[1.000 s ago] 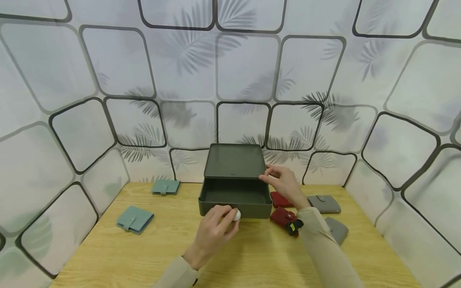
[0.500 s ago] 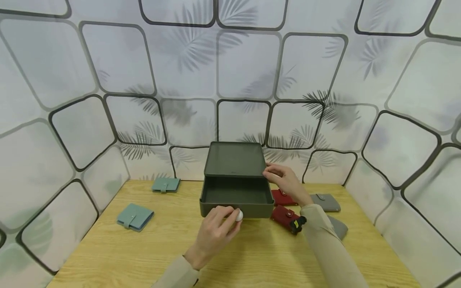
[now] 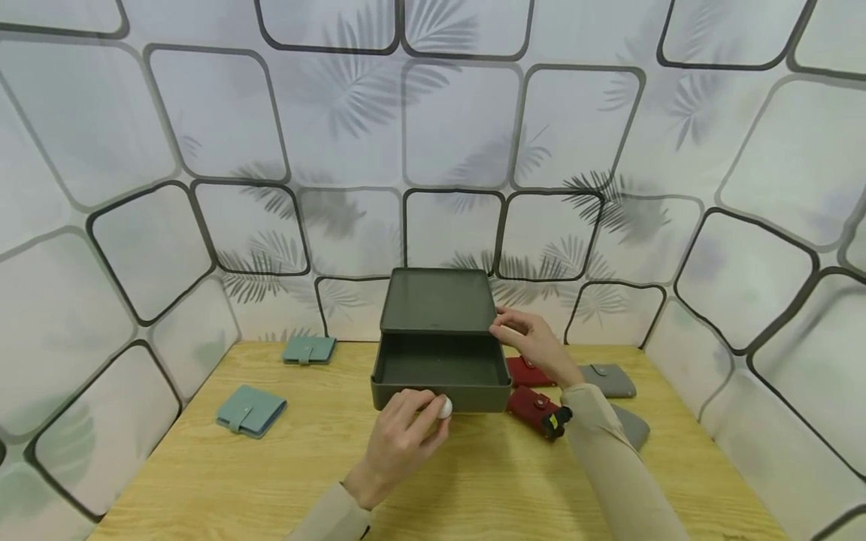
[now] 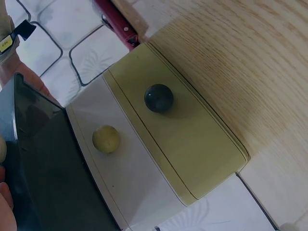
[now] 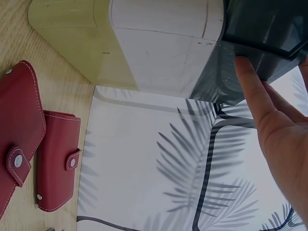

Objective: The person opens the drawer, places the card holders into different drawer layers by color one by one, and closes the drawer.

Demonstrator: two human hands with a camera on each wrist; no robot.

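A small drawer cabinet stands at mid-table, its dark green top drawer [image 3: 406, 398] pulled out with a bare inside. My left hand [image 3: 399, 443] pinches that drawer's round white knob [image 3: 445, 407] between thumb and fingers. At the cabinet's right side, my right hand [image 3: 534, 346] steadies the dark green top [image 3: 438, 300], its fingers fairly straight; the right wrist view shows a fingertip touching the side wall. Beneath, the left wrist view shows a white drawer [image 4: 130, 178] with a yellowish knob [image 4: 106, 139] and a yellow-green drawer [image 4: 192, 139] with a dark knob [image 4: 159, 98], both closed.
Two red snap wallets [image 3: 537, 409] lie right of the cabinet, close to my right forearm. Beyond them are two grey wallets [image 3: 609, 381]. Two teal wallets [image 3: 252, 411] rest on the left of the wooden table [image 3: 284, 481]. A patterned backdrop [image 3: 352, 225] surrounds the table.
The top drawer stands slightly farther out than a second ago, my left hand still on its knob. My right fingertips have shifted a little at the cabinet's top edge.
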